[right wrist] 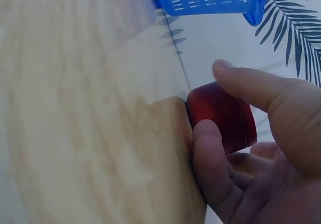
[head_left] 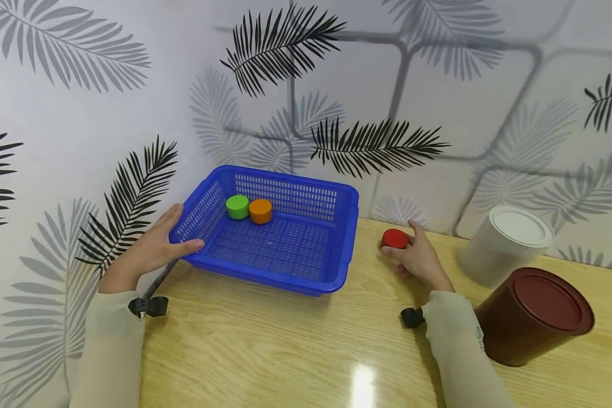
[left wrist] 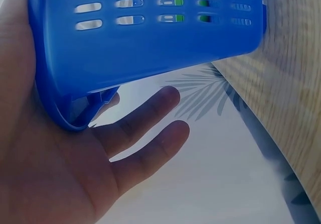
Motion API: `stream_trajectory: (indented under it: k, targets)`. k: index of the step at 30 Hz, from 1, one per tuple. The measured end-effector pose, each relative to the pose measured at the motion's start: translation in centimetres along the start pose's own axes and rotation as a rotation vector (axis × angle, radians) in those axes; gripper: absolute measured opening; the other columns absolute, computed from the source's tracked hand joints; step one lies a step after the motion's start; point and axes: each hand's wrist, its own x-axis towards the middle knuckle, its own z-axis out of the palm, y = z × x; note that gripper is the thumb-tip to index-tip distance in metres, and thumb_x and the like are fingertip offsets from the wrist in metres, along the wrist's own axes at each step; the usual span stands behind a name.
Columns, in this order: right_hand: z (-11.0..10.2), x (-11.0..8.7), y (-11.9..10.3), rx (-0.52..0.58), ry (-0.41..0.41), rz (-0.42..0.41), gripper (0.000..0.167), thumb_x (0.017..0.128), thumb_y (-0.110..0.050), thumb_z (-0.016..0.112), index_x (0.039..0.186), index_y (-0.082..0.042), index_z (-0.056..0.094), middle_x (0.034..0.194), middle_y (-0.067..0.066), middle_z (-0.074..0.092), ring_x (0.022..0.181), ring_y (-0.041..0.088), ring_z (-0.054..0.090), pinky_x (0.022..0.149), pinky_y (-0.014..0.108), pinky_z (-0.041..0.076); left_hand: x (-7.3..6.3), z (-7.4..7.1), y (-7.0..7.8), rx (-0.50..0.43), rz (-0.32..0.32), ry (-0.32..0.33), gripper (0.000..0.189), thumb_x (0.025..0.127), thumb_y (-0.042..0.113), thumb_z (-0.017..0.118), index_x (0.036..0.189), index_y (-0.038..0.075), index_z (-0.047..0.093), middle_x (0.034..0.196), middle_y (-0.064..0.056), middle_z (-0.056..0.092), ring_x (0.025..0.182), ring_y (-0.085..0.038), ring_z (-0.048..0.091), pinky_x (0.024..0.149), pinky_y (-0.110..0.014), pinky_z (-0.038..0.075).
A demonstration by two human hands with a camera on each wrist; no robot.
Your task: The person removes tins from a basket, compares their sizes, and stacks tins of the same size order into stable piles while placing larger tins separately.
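My left hand (head_left: 153, 246) holds the left end of a blue plastic basket (head_left: 265, 281), thumb over the rim and fingers outside it. In the left wrist view, the basket's slotted end wall (left wrist: 150, 43) rises above two outstretched fingers (left wrist: 150, 151). Inside the basket a green round container (head_left: 237, 207) sits beside an orange one (head_left: 261, 211), toward the back left. To the basket's right, my right hand (head_left: 418, 255) grips a small red round container (head_left: 395, 238) between thumb and fingers. The right wrist view shows this red container (right wrist: 215, 113) on its side of the table, close to the wood.
A white lidded canister (head_left: 507, 246) stands right of my right hand, near the wall. Nearer to me is a dark brown canister (head_left: 532, 317), close beside my right forearm. Behind the wooden table (head_left: 265, 351) is a wall (head_left: 183, 113) with a leaf pattern.
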Motion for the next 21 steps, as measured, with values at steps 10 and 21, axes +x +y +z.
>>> stream_trajectory:
  k: [10, 21]
  targets:
    - [-0.1, -1.0, -2.6, 0.124, 0.144, -0.112, 0.086, 0.094, -0.032, 0.075, 0.16, -0.008, 0.026, 0.162, 0.017, 0.028, 0.059, 0.018, 0.063, 0.058, 0.031, 0.058, -0.2, 0.2, -0.1, -0.017, -0.007, -0.004, 0.113, 0.092, 0.052, 0.068, 0.161, 0.005, -0.008, 0.166, -0.02, -0.013, 0.151, -0.043, -0.007, 0.113, -0.07, 0.007]
    - [1.5, -3.3, -9.8, 0.261, 0.425, -0.469, 0.021, 0.1, -0.014, 0.058, 0.113, -0.001, 0.067, 0.089, 0.008, 0.072, 0.051, 0.016, 0.06, 0.05, 0.026, 0.054, 0.2, 0.0, 0.0, -0.026, 0.0, -0.001, 0.113, 0.092, 0.053, 0.068, 0.161, 0.005, -0.008, 0.166, -0.019, -0.013, 0.151, -0.043, -0.006, 0.114, -0.069, 0.008]
